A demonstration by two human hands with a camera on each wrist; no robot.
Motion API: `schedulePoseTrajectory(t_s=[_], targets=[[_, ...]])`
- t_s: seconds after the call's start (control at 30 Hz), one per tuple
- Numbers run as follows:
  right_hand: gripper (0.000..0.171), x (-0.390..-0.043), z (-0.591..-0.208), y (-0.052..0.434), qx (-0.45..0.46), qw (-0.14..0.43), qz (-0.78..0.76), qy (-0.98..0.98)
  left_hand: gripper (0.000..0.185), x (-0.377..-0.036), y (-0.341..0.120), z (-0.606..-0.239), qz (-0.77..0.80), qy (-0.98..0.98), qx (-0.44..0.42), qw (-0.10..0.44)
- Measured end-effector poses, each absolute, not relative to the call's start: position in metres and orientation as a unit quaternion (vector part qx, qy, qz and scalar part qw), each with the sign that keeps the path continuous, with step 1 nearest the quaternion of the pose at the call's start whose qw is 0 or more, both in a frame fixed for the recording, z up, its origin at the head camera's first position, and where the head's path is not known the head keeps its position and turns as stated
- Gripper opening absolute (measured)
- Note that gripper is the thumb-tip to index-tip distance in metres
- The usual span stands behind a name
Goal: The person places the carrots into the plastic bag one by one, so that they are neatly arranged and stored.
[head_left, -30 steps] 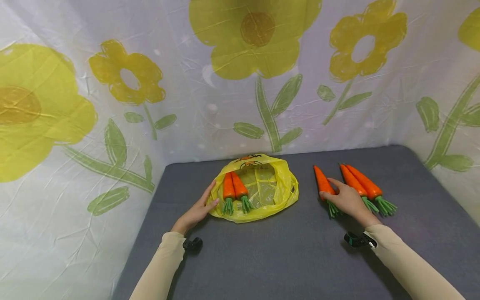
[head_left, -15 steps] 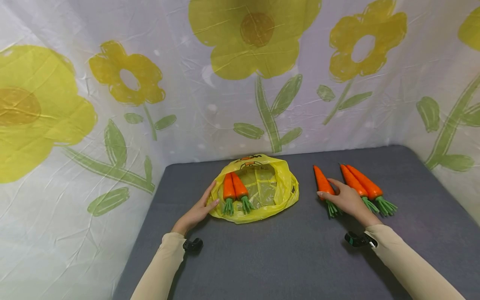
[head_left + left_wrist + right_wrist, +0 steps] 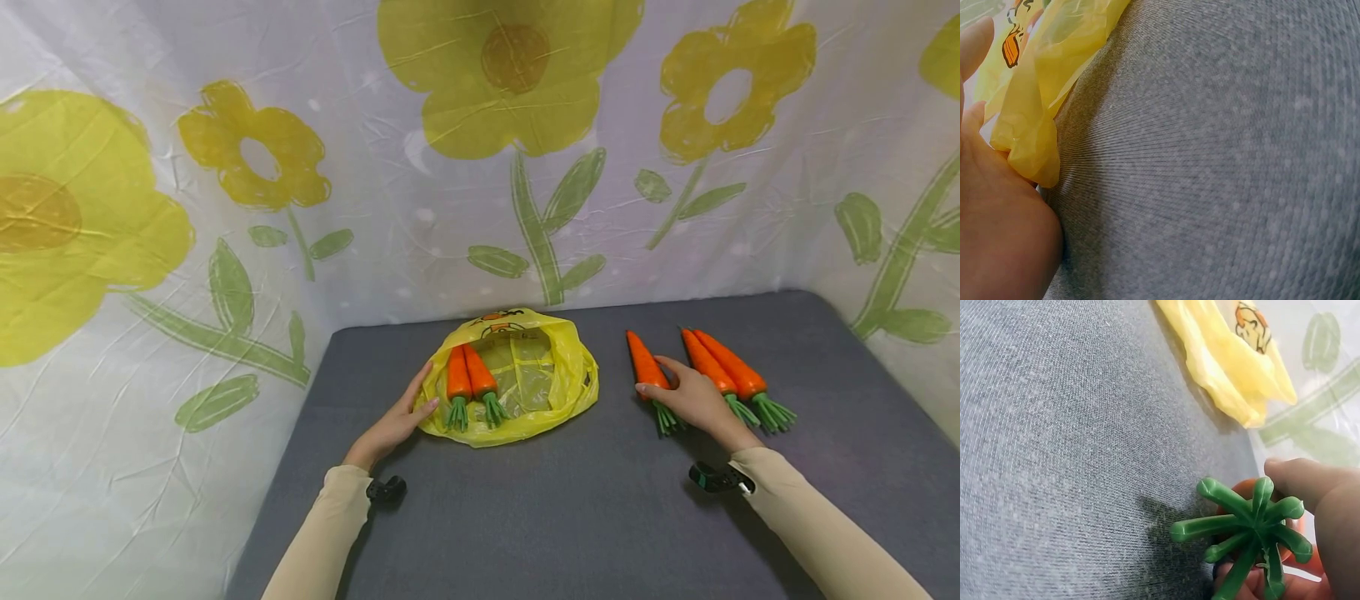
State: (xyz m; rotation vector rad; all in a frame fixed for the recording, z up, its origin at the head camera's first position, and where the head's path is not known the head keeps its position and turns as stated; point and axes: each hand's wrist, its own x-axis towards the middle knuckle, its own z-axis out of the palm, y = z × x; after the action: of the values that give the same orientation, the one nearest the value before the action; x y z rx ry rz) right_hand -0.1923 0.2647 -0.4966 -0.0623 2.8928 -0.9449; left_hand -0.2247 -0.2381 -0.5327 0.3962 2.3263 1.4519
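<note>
A yellow plastic bag lies with its mouth open toward me, and two carrots with green tops rest inside at its left. Against the bag's left rim lies my left hand, fingers extended; in the left wrist view the thumb and palm sit beside the bag's yellow edge. My right hand grips a carrot around its thick end, tip pointing away from me. The right wrist view shows this carrot's green stalks between thumb and fingers, which hide most of its orange body.
Two more carrots lie side by side just right of my right hand. A grey cloth covers the table. Behind it and along the sides hangs a white curtain with yellow flowers.
</note>
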Motion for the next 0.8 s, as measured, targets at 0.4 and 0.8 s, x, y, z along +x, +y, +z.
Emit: schedulePoseTrajectory(t_s=[0.4, 0.8], targets=[[0.084, -0.192, -0.49, 0.261, -0.023, 0.041, -0.324, 0.945, 0.072, -0.224, -0.237, -0.531, 0.52, 0.822, 0.138, 0.186], [0.083, -0.188, -0.475, 0.244, -0.037, 0.032, -0.329, 0.943, 0.07, -0.223, -0.239, -0.531, 0.519, 0.822, 0.135, 0.192]])
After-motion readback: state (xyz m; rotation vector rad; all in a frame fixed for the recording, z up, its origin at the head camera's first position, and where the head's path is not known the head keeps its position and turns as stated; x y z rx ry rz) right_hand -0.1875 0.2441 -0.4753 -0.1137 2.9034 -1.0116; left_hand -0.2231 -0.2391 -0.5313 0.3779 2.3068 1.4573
